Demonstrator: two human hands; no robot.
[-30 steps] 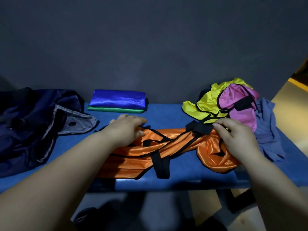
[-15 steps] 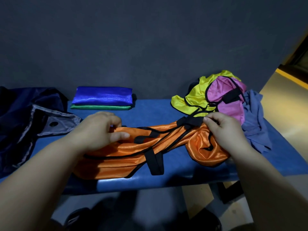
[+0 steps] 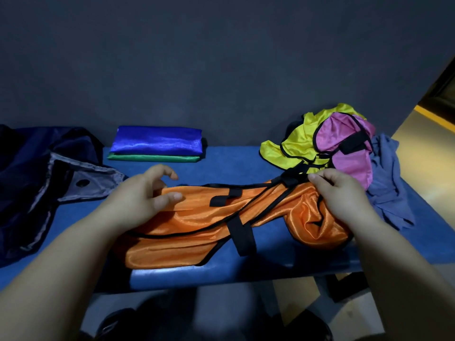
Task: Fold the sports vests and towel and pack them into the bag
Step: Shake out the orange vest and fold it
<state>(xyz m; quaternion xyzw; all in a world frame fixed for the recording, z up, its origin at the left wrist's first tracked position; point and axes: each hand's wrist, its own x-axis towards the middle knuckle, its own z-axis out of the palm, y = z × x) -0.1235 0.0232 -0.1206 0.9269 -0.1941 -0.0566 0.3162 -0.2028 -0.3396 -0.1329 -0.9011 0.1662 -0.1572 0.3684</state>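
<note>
An orange vest (image 3: 197,217) with black trim and straps lies crumpled across the blue bench (image 3: 234,163). My left hand (image 3: 145,195) pinches its left end between thumb and curled fingers. My right hand (image 3: 342,195) grips its bunched right end near a black strap. A folded blue vest (image 3: 157,141) lies on a folded green vest (image 3: 152,158) at the back. A yellow vest (image 3: 295,143) and a pink vest (image 3: 349,148) are heaped at the back right beside a grey-blue towel (image 3: 389,178). The dark navy bag (image 3: 37,173) lies open at the left.
A dark wall stands right behind the bench. The bench's front edge runs just under the orange vest, with floor and a dark bench leg (image 3: 344,286) below. A lit yellowish floor area (image 3: 423,134) is at the far right.
The orange vest has been stretched out a little between my hands. My left hand went from lying on the cloth to pinching its left end. My right hand keeps its hold.
</note>
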